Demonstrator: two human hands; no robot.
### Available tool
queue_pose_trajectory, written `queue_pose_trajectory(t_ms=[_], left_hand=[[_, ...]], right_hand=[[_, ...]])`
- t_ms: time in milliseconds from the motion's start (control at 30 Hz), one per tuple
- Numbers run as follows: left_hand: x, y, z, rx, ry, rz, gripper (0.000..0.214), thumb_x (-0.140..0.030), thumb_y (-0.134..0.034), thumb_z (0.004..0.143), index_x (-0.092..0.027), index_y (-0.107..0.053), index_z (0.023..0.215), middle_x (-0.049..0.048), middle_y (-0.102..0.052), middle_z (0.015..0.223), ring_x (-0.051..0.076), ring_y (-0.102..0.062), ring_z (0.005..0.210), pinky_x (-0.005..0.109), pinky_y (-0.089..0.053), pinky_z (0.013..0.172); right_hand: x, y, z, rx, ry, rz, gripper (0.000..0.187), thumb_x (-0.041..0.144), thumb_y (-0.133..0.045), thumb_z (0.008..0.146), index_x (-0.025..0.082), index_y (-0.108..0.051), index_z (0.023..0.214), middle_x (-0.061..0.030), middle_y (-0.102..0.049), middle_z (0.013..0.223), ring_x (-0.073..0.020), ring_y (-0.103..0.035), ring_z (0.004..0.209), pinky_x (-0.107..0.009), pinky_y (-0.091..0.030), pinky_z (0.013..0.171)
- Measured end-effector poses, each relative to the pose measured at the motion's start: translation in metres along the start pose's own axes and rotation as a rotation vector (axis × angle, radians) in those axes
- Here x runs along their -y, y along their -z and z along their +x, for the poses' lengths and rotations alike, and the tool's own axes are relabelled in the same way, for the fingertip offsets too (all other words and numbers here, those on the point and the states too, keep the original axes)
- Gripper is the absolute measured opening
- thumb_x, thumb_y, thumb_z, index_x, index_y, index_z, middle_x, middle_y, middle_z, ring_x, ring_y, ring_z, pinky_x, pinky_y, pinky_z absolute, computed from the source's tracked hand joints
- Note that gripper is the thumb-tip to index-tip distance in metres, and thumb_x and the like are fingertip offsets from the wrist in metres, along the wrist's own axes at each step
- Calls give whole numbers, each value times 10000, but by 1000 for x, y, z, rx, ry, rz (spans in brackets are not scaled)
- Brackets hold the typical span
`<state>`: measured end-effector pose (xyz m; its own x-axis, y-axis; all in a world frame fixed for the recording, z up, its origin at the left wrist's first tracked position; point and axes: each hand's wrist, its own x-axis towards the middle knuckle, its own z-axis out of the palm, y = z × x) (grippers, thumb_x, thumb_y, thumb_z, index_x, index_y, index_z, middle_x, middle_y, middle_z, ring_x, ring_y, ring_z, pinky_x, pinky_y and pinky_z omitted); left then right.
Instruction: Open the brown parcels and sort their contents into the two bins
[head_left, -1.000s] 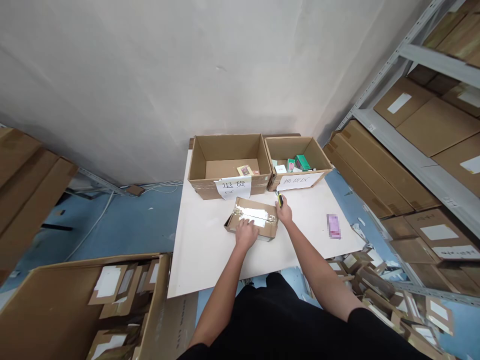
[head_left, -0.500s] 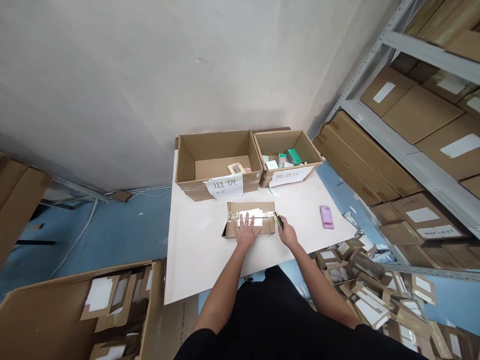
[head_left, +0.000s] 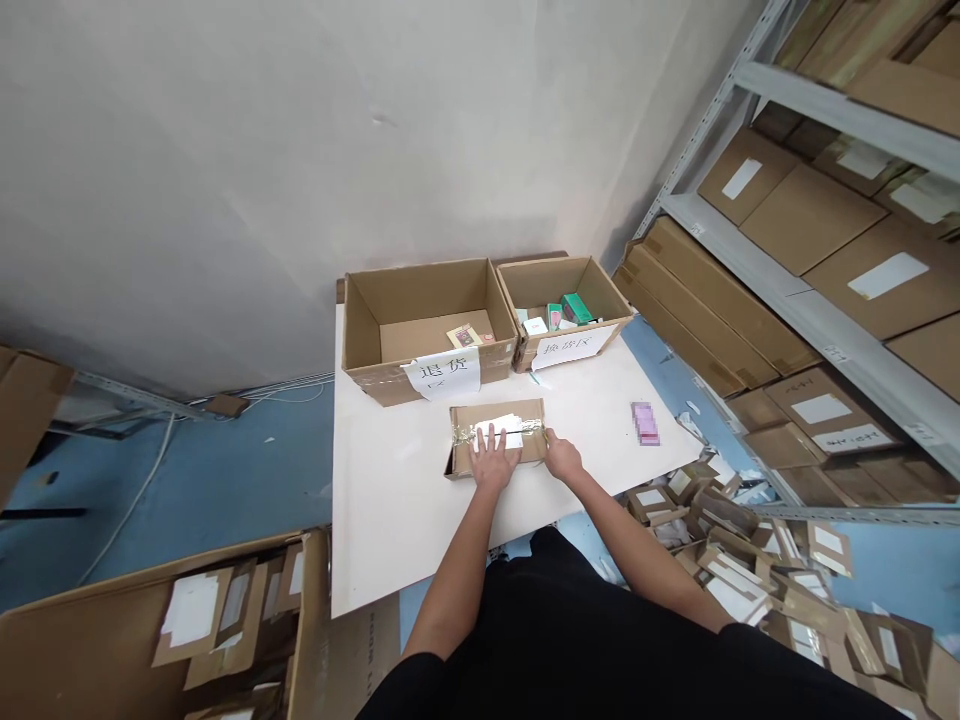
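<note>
Light soft, even, moderate. White tabletop reads brightest; small glare flecks on the parcel tape by my right hand. Wall darker toward lower left. My black shirt loses detail. Wide lens slants the shelving at right. Pink item pixelated.

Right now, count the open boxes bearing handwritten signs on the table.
2: the larger box at the back left of the table and the smaller box at its back right, both beyond the parcel under the left hand.
</note>
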<state>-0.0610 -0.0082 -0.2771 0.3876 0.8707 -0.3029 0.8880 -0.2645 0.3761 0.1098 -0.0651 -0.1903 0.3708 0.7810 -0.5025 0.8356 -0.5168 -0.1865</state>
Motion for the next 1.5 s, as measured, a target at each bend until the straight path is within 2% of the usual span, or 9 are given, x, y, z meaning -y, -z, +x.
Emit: queue_pose_trajectory(t_ms=[167,367,700,867,1000,1200,1333,1433,1500], left_hand=[[-1,-2,-1,-18,-7,-14,801,-688,-412,981,-331,-284,1687,2,-145,1785,343,71,1647,616,9,1315],[0,-7,2,-37,-11,44,789,-672,-395,990,-305,-308,1682,19,-130,1780,362,-8,1649,648,-34,1306],[-2,-6,5,-6,34,63,795,-684,-412,983,-300,-329,1674,14,-120,1780,350,11,1650,619,-36,1314],[-2,-5,4,-64,-4,38,751,-650,-425,993,-320,-354,1664,18,-169,1775,352,-43,1649,626,-50,1311],[-3,-1,-4,-102,-22,41,735,-620,-434,1002,-304,-363,1662,25,-200,1772,348,-59,1649,611,-68,1315],[-5,-7,-35,-174,-6,75,668,-548,-352,1052,-271,-381,1660,37,-220,1771,378,-93,1640,595,-109,1318],[-12,2,-46,-49,57,73,668,-565,-399,1040,-230,-467,1613,130,-388,1700,433,-291,1573,598,-282,1255],[-7,30,-35,39,46,14,534,-500,-407,1048,-263,-610,1482,138,-629,1488,374,-547,1392,516,-462,1113],[8,55,-22,-13,66,-12,483,-412,-379,1061,-254,-636,1438,132,-678,1408,324,-594,1322,460,-487,1074]], right_hand=[[-15,8,-8,14,-4,50,494,161,-540,969,253,-515,1454,-135,-751,1182,-285,-722,1049,-301,-451,745],[-10,20,7,-109,15,36,456,207,-423,1050,278,-468,1498,-117,-754,1169,-265,-721,1041,-298,-444,770],[-8,-6,-5,75,9,-57,600,150,-534,941,243,-442,1527,-150,-750,1209,-288,-721,1083,-312,-474,797],[-23,-24,-18,-164,-22,131,543,257,-401,1048,229,-359,1588,-140,-759,1204,-282,-734,1072,-327,-491,852],[-30,-54,-18,-303,-102,380,743,492,-469,1031,175,-218,1655,-174,-705,1348,-327,-714,1169,-387,-523,942],[-22,-89,25,-356,-166,689,1080,647,-705,830,148,-218,1654,-200,-578,1532,-357,-632,1330,-408,-513,1057],[-8,-64,75,-355,-159,747,1189,637,-790,738,135,-228,1658,-202,-585,1524,-350,-617,1349,-393,-502,1078],[2,-39,98,-384,-114,736,1176,628,-790,737,148,-244,1660,-198,-592,1517,-361,-616,1350,-409,-493,1086],[7,-34,97,-453,-108,745,1131,643,-747,779,153,-239,1663,-203,-557,1552,-366,-600,1366,-417,-490,1088]])
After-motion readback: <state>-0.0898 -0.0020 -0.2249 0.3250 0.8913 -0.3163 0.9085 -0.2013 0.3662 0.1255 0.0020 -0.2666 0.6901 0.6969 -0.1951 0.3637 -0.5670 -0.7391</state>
